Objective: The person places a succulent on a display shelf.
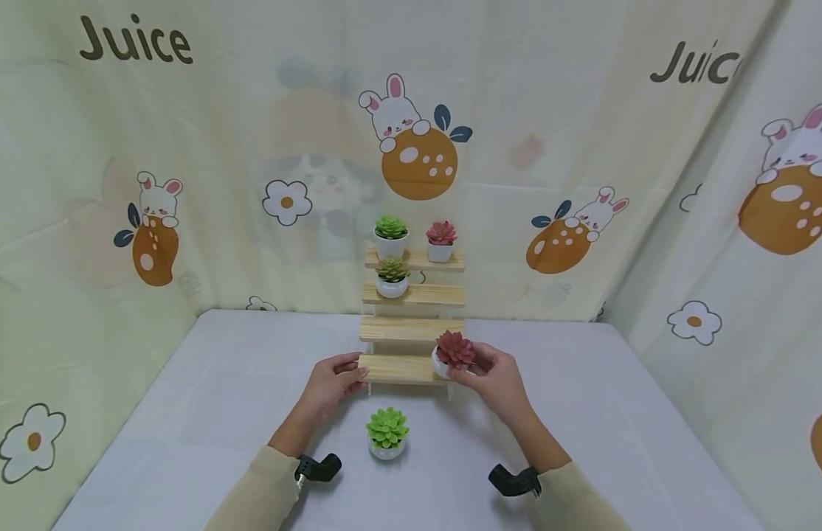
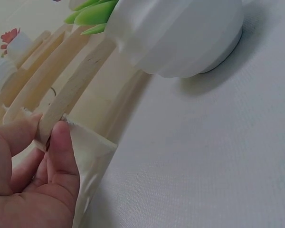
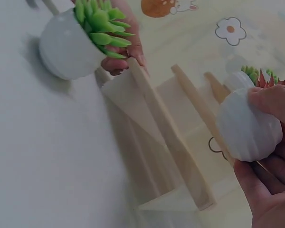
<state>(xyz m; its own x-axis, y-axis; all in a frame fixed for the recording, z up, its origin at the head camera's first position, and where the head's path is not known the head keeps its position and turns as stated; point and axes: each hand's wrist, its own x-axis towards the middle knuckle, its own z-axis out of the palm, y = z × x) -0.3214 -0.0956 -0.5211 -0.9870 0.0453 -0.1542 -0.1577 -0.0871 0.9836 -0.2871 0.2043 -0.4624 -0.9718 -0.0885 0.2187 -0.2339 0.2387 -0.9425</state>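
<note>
My left hand (image 1: pixel 333 383) pinches the left end of the lowest wooden board (image 2: pixel 69 92) of a four-step plant stand (image 1: pixel 411 329). Between the thumb and fingers of my right hand (image 1: pixel 496 376) is a white pot with a dark red succulent (image 1: pixel 454 349), at the right end of that lowest step; in the right wrist view its white pot (image 3: pixel 249 124) appears held clear of the board. A bright green succulent in a white pot (image 1: pixel 387 431) stands on the table in front of the stand, between my forearms.
On the top step stand a green succulent (image 1: pixel 390 234) and a pink-red succulent (image 1: pixel 440 241), both in white pots. Another green succulent (image 1: pixel 392 276) sits at the left of the second step. A printed curtain (image 1: pixel 517 110) hangs behind the white table (image 1: pixel 251 369).
</note>
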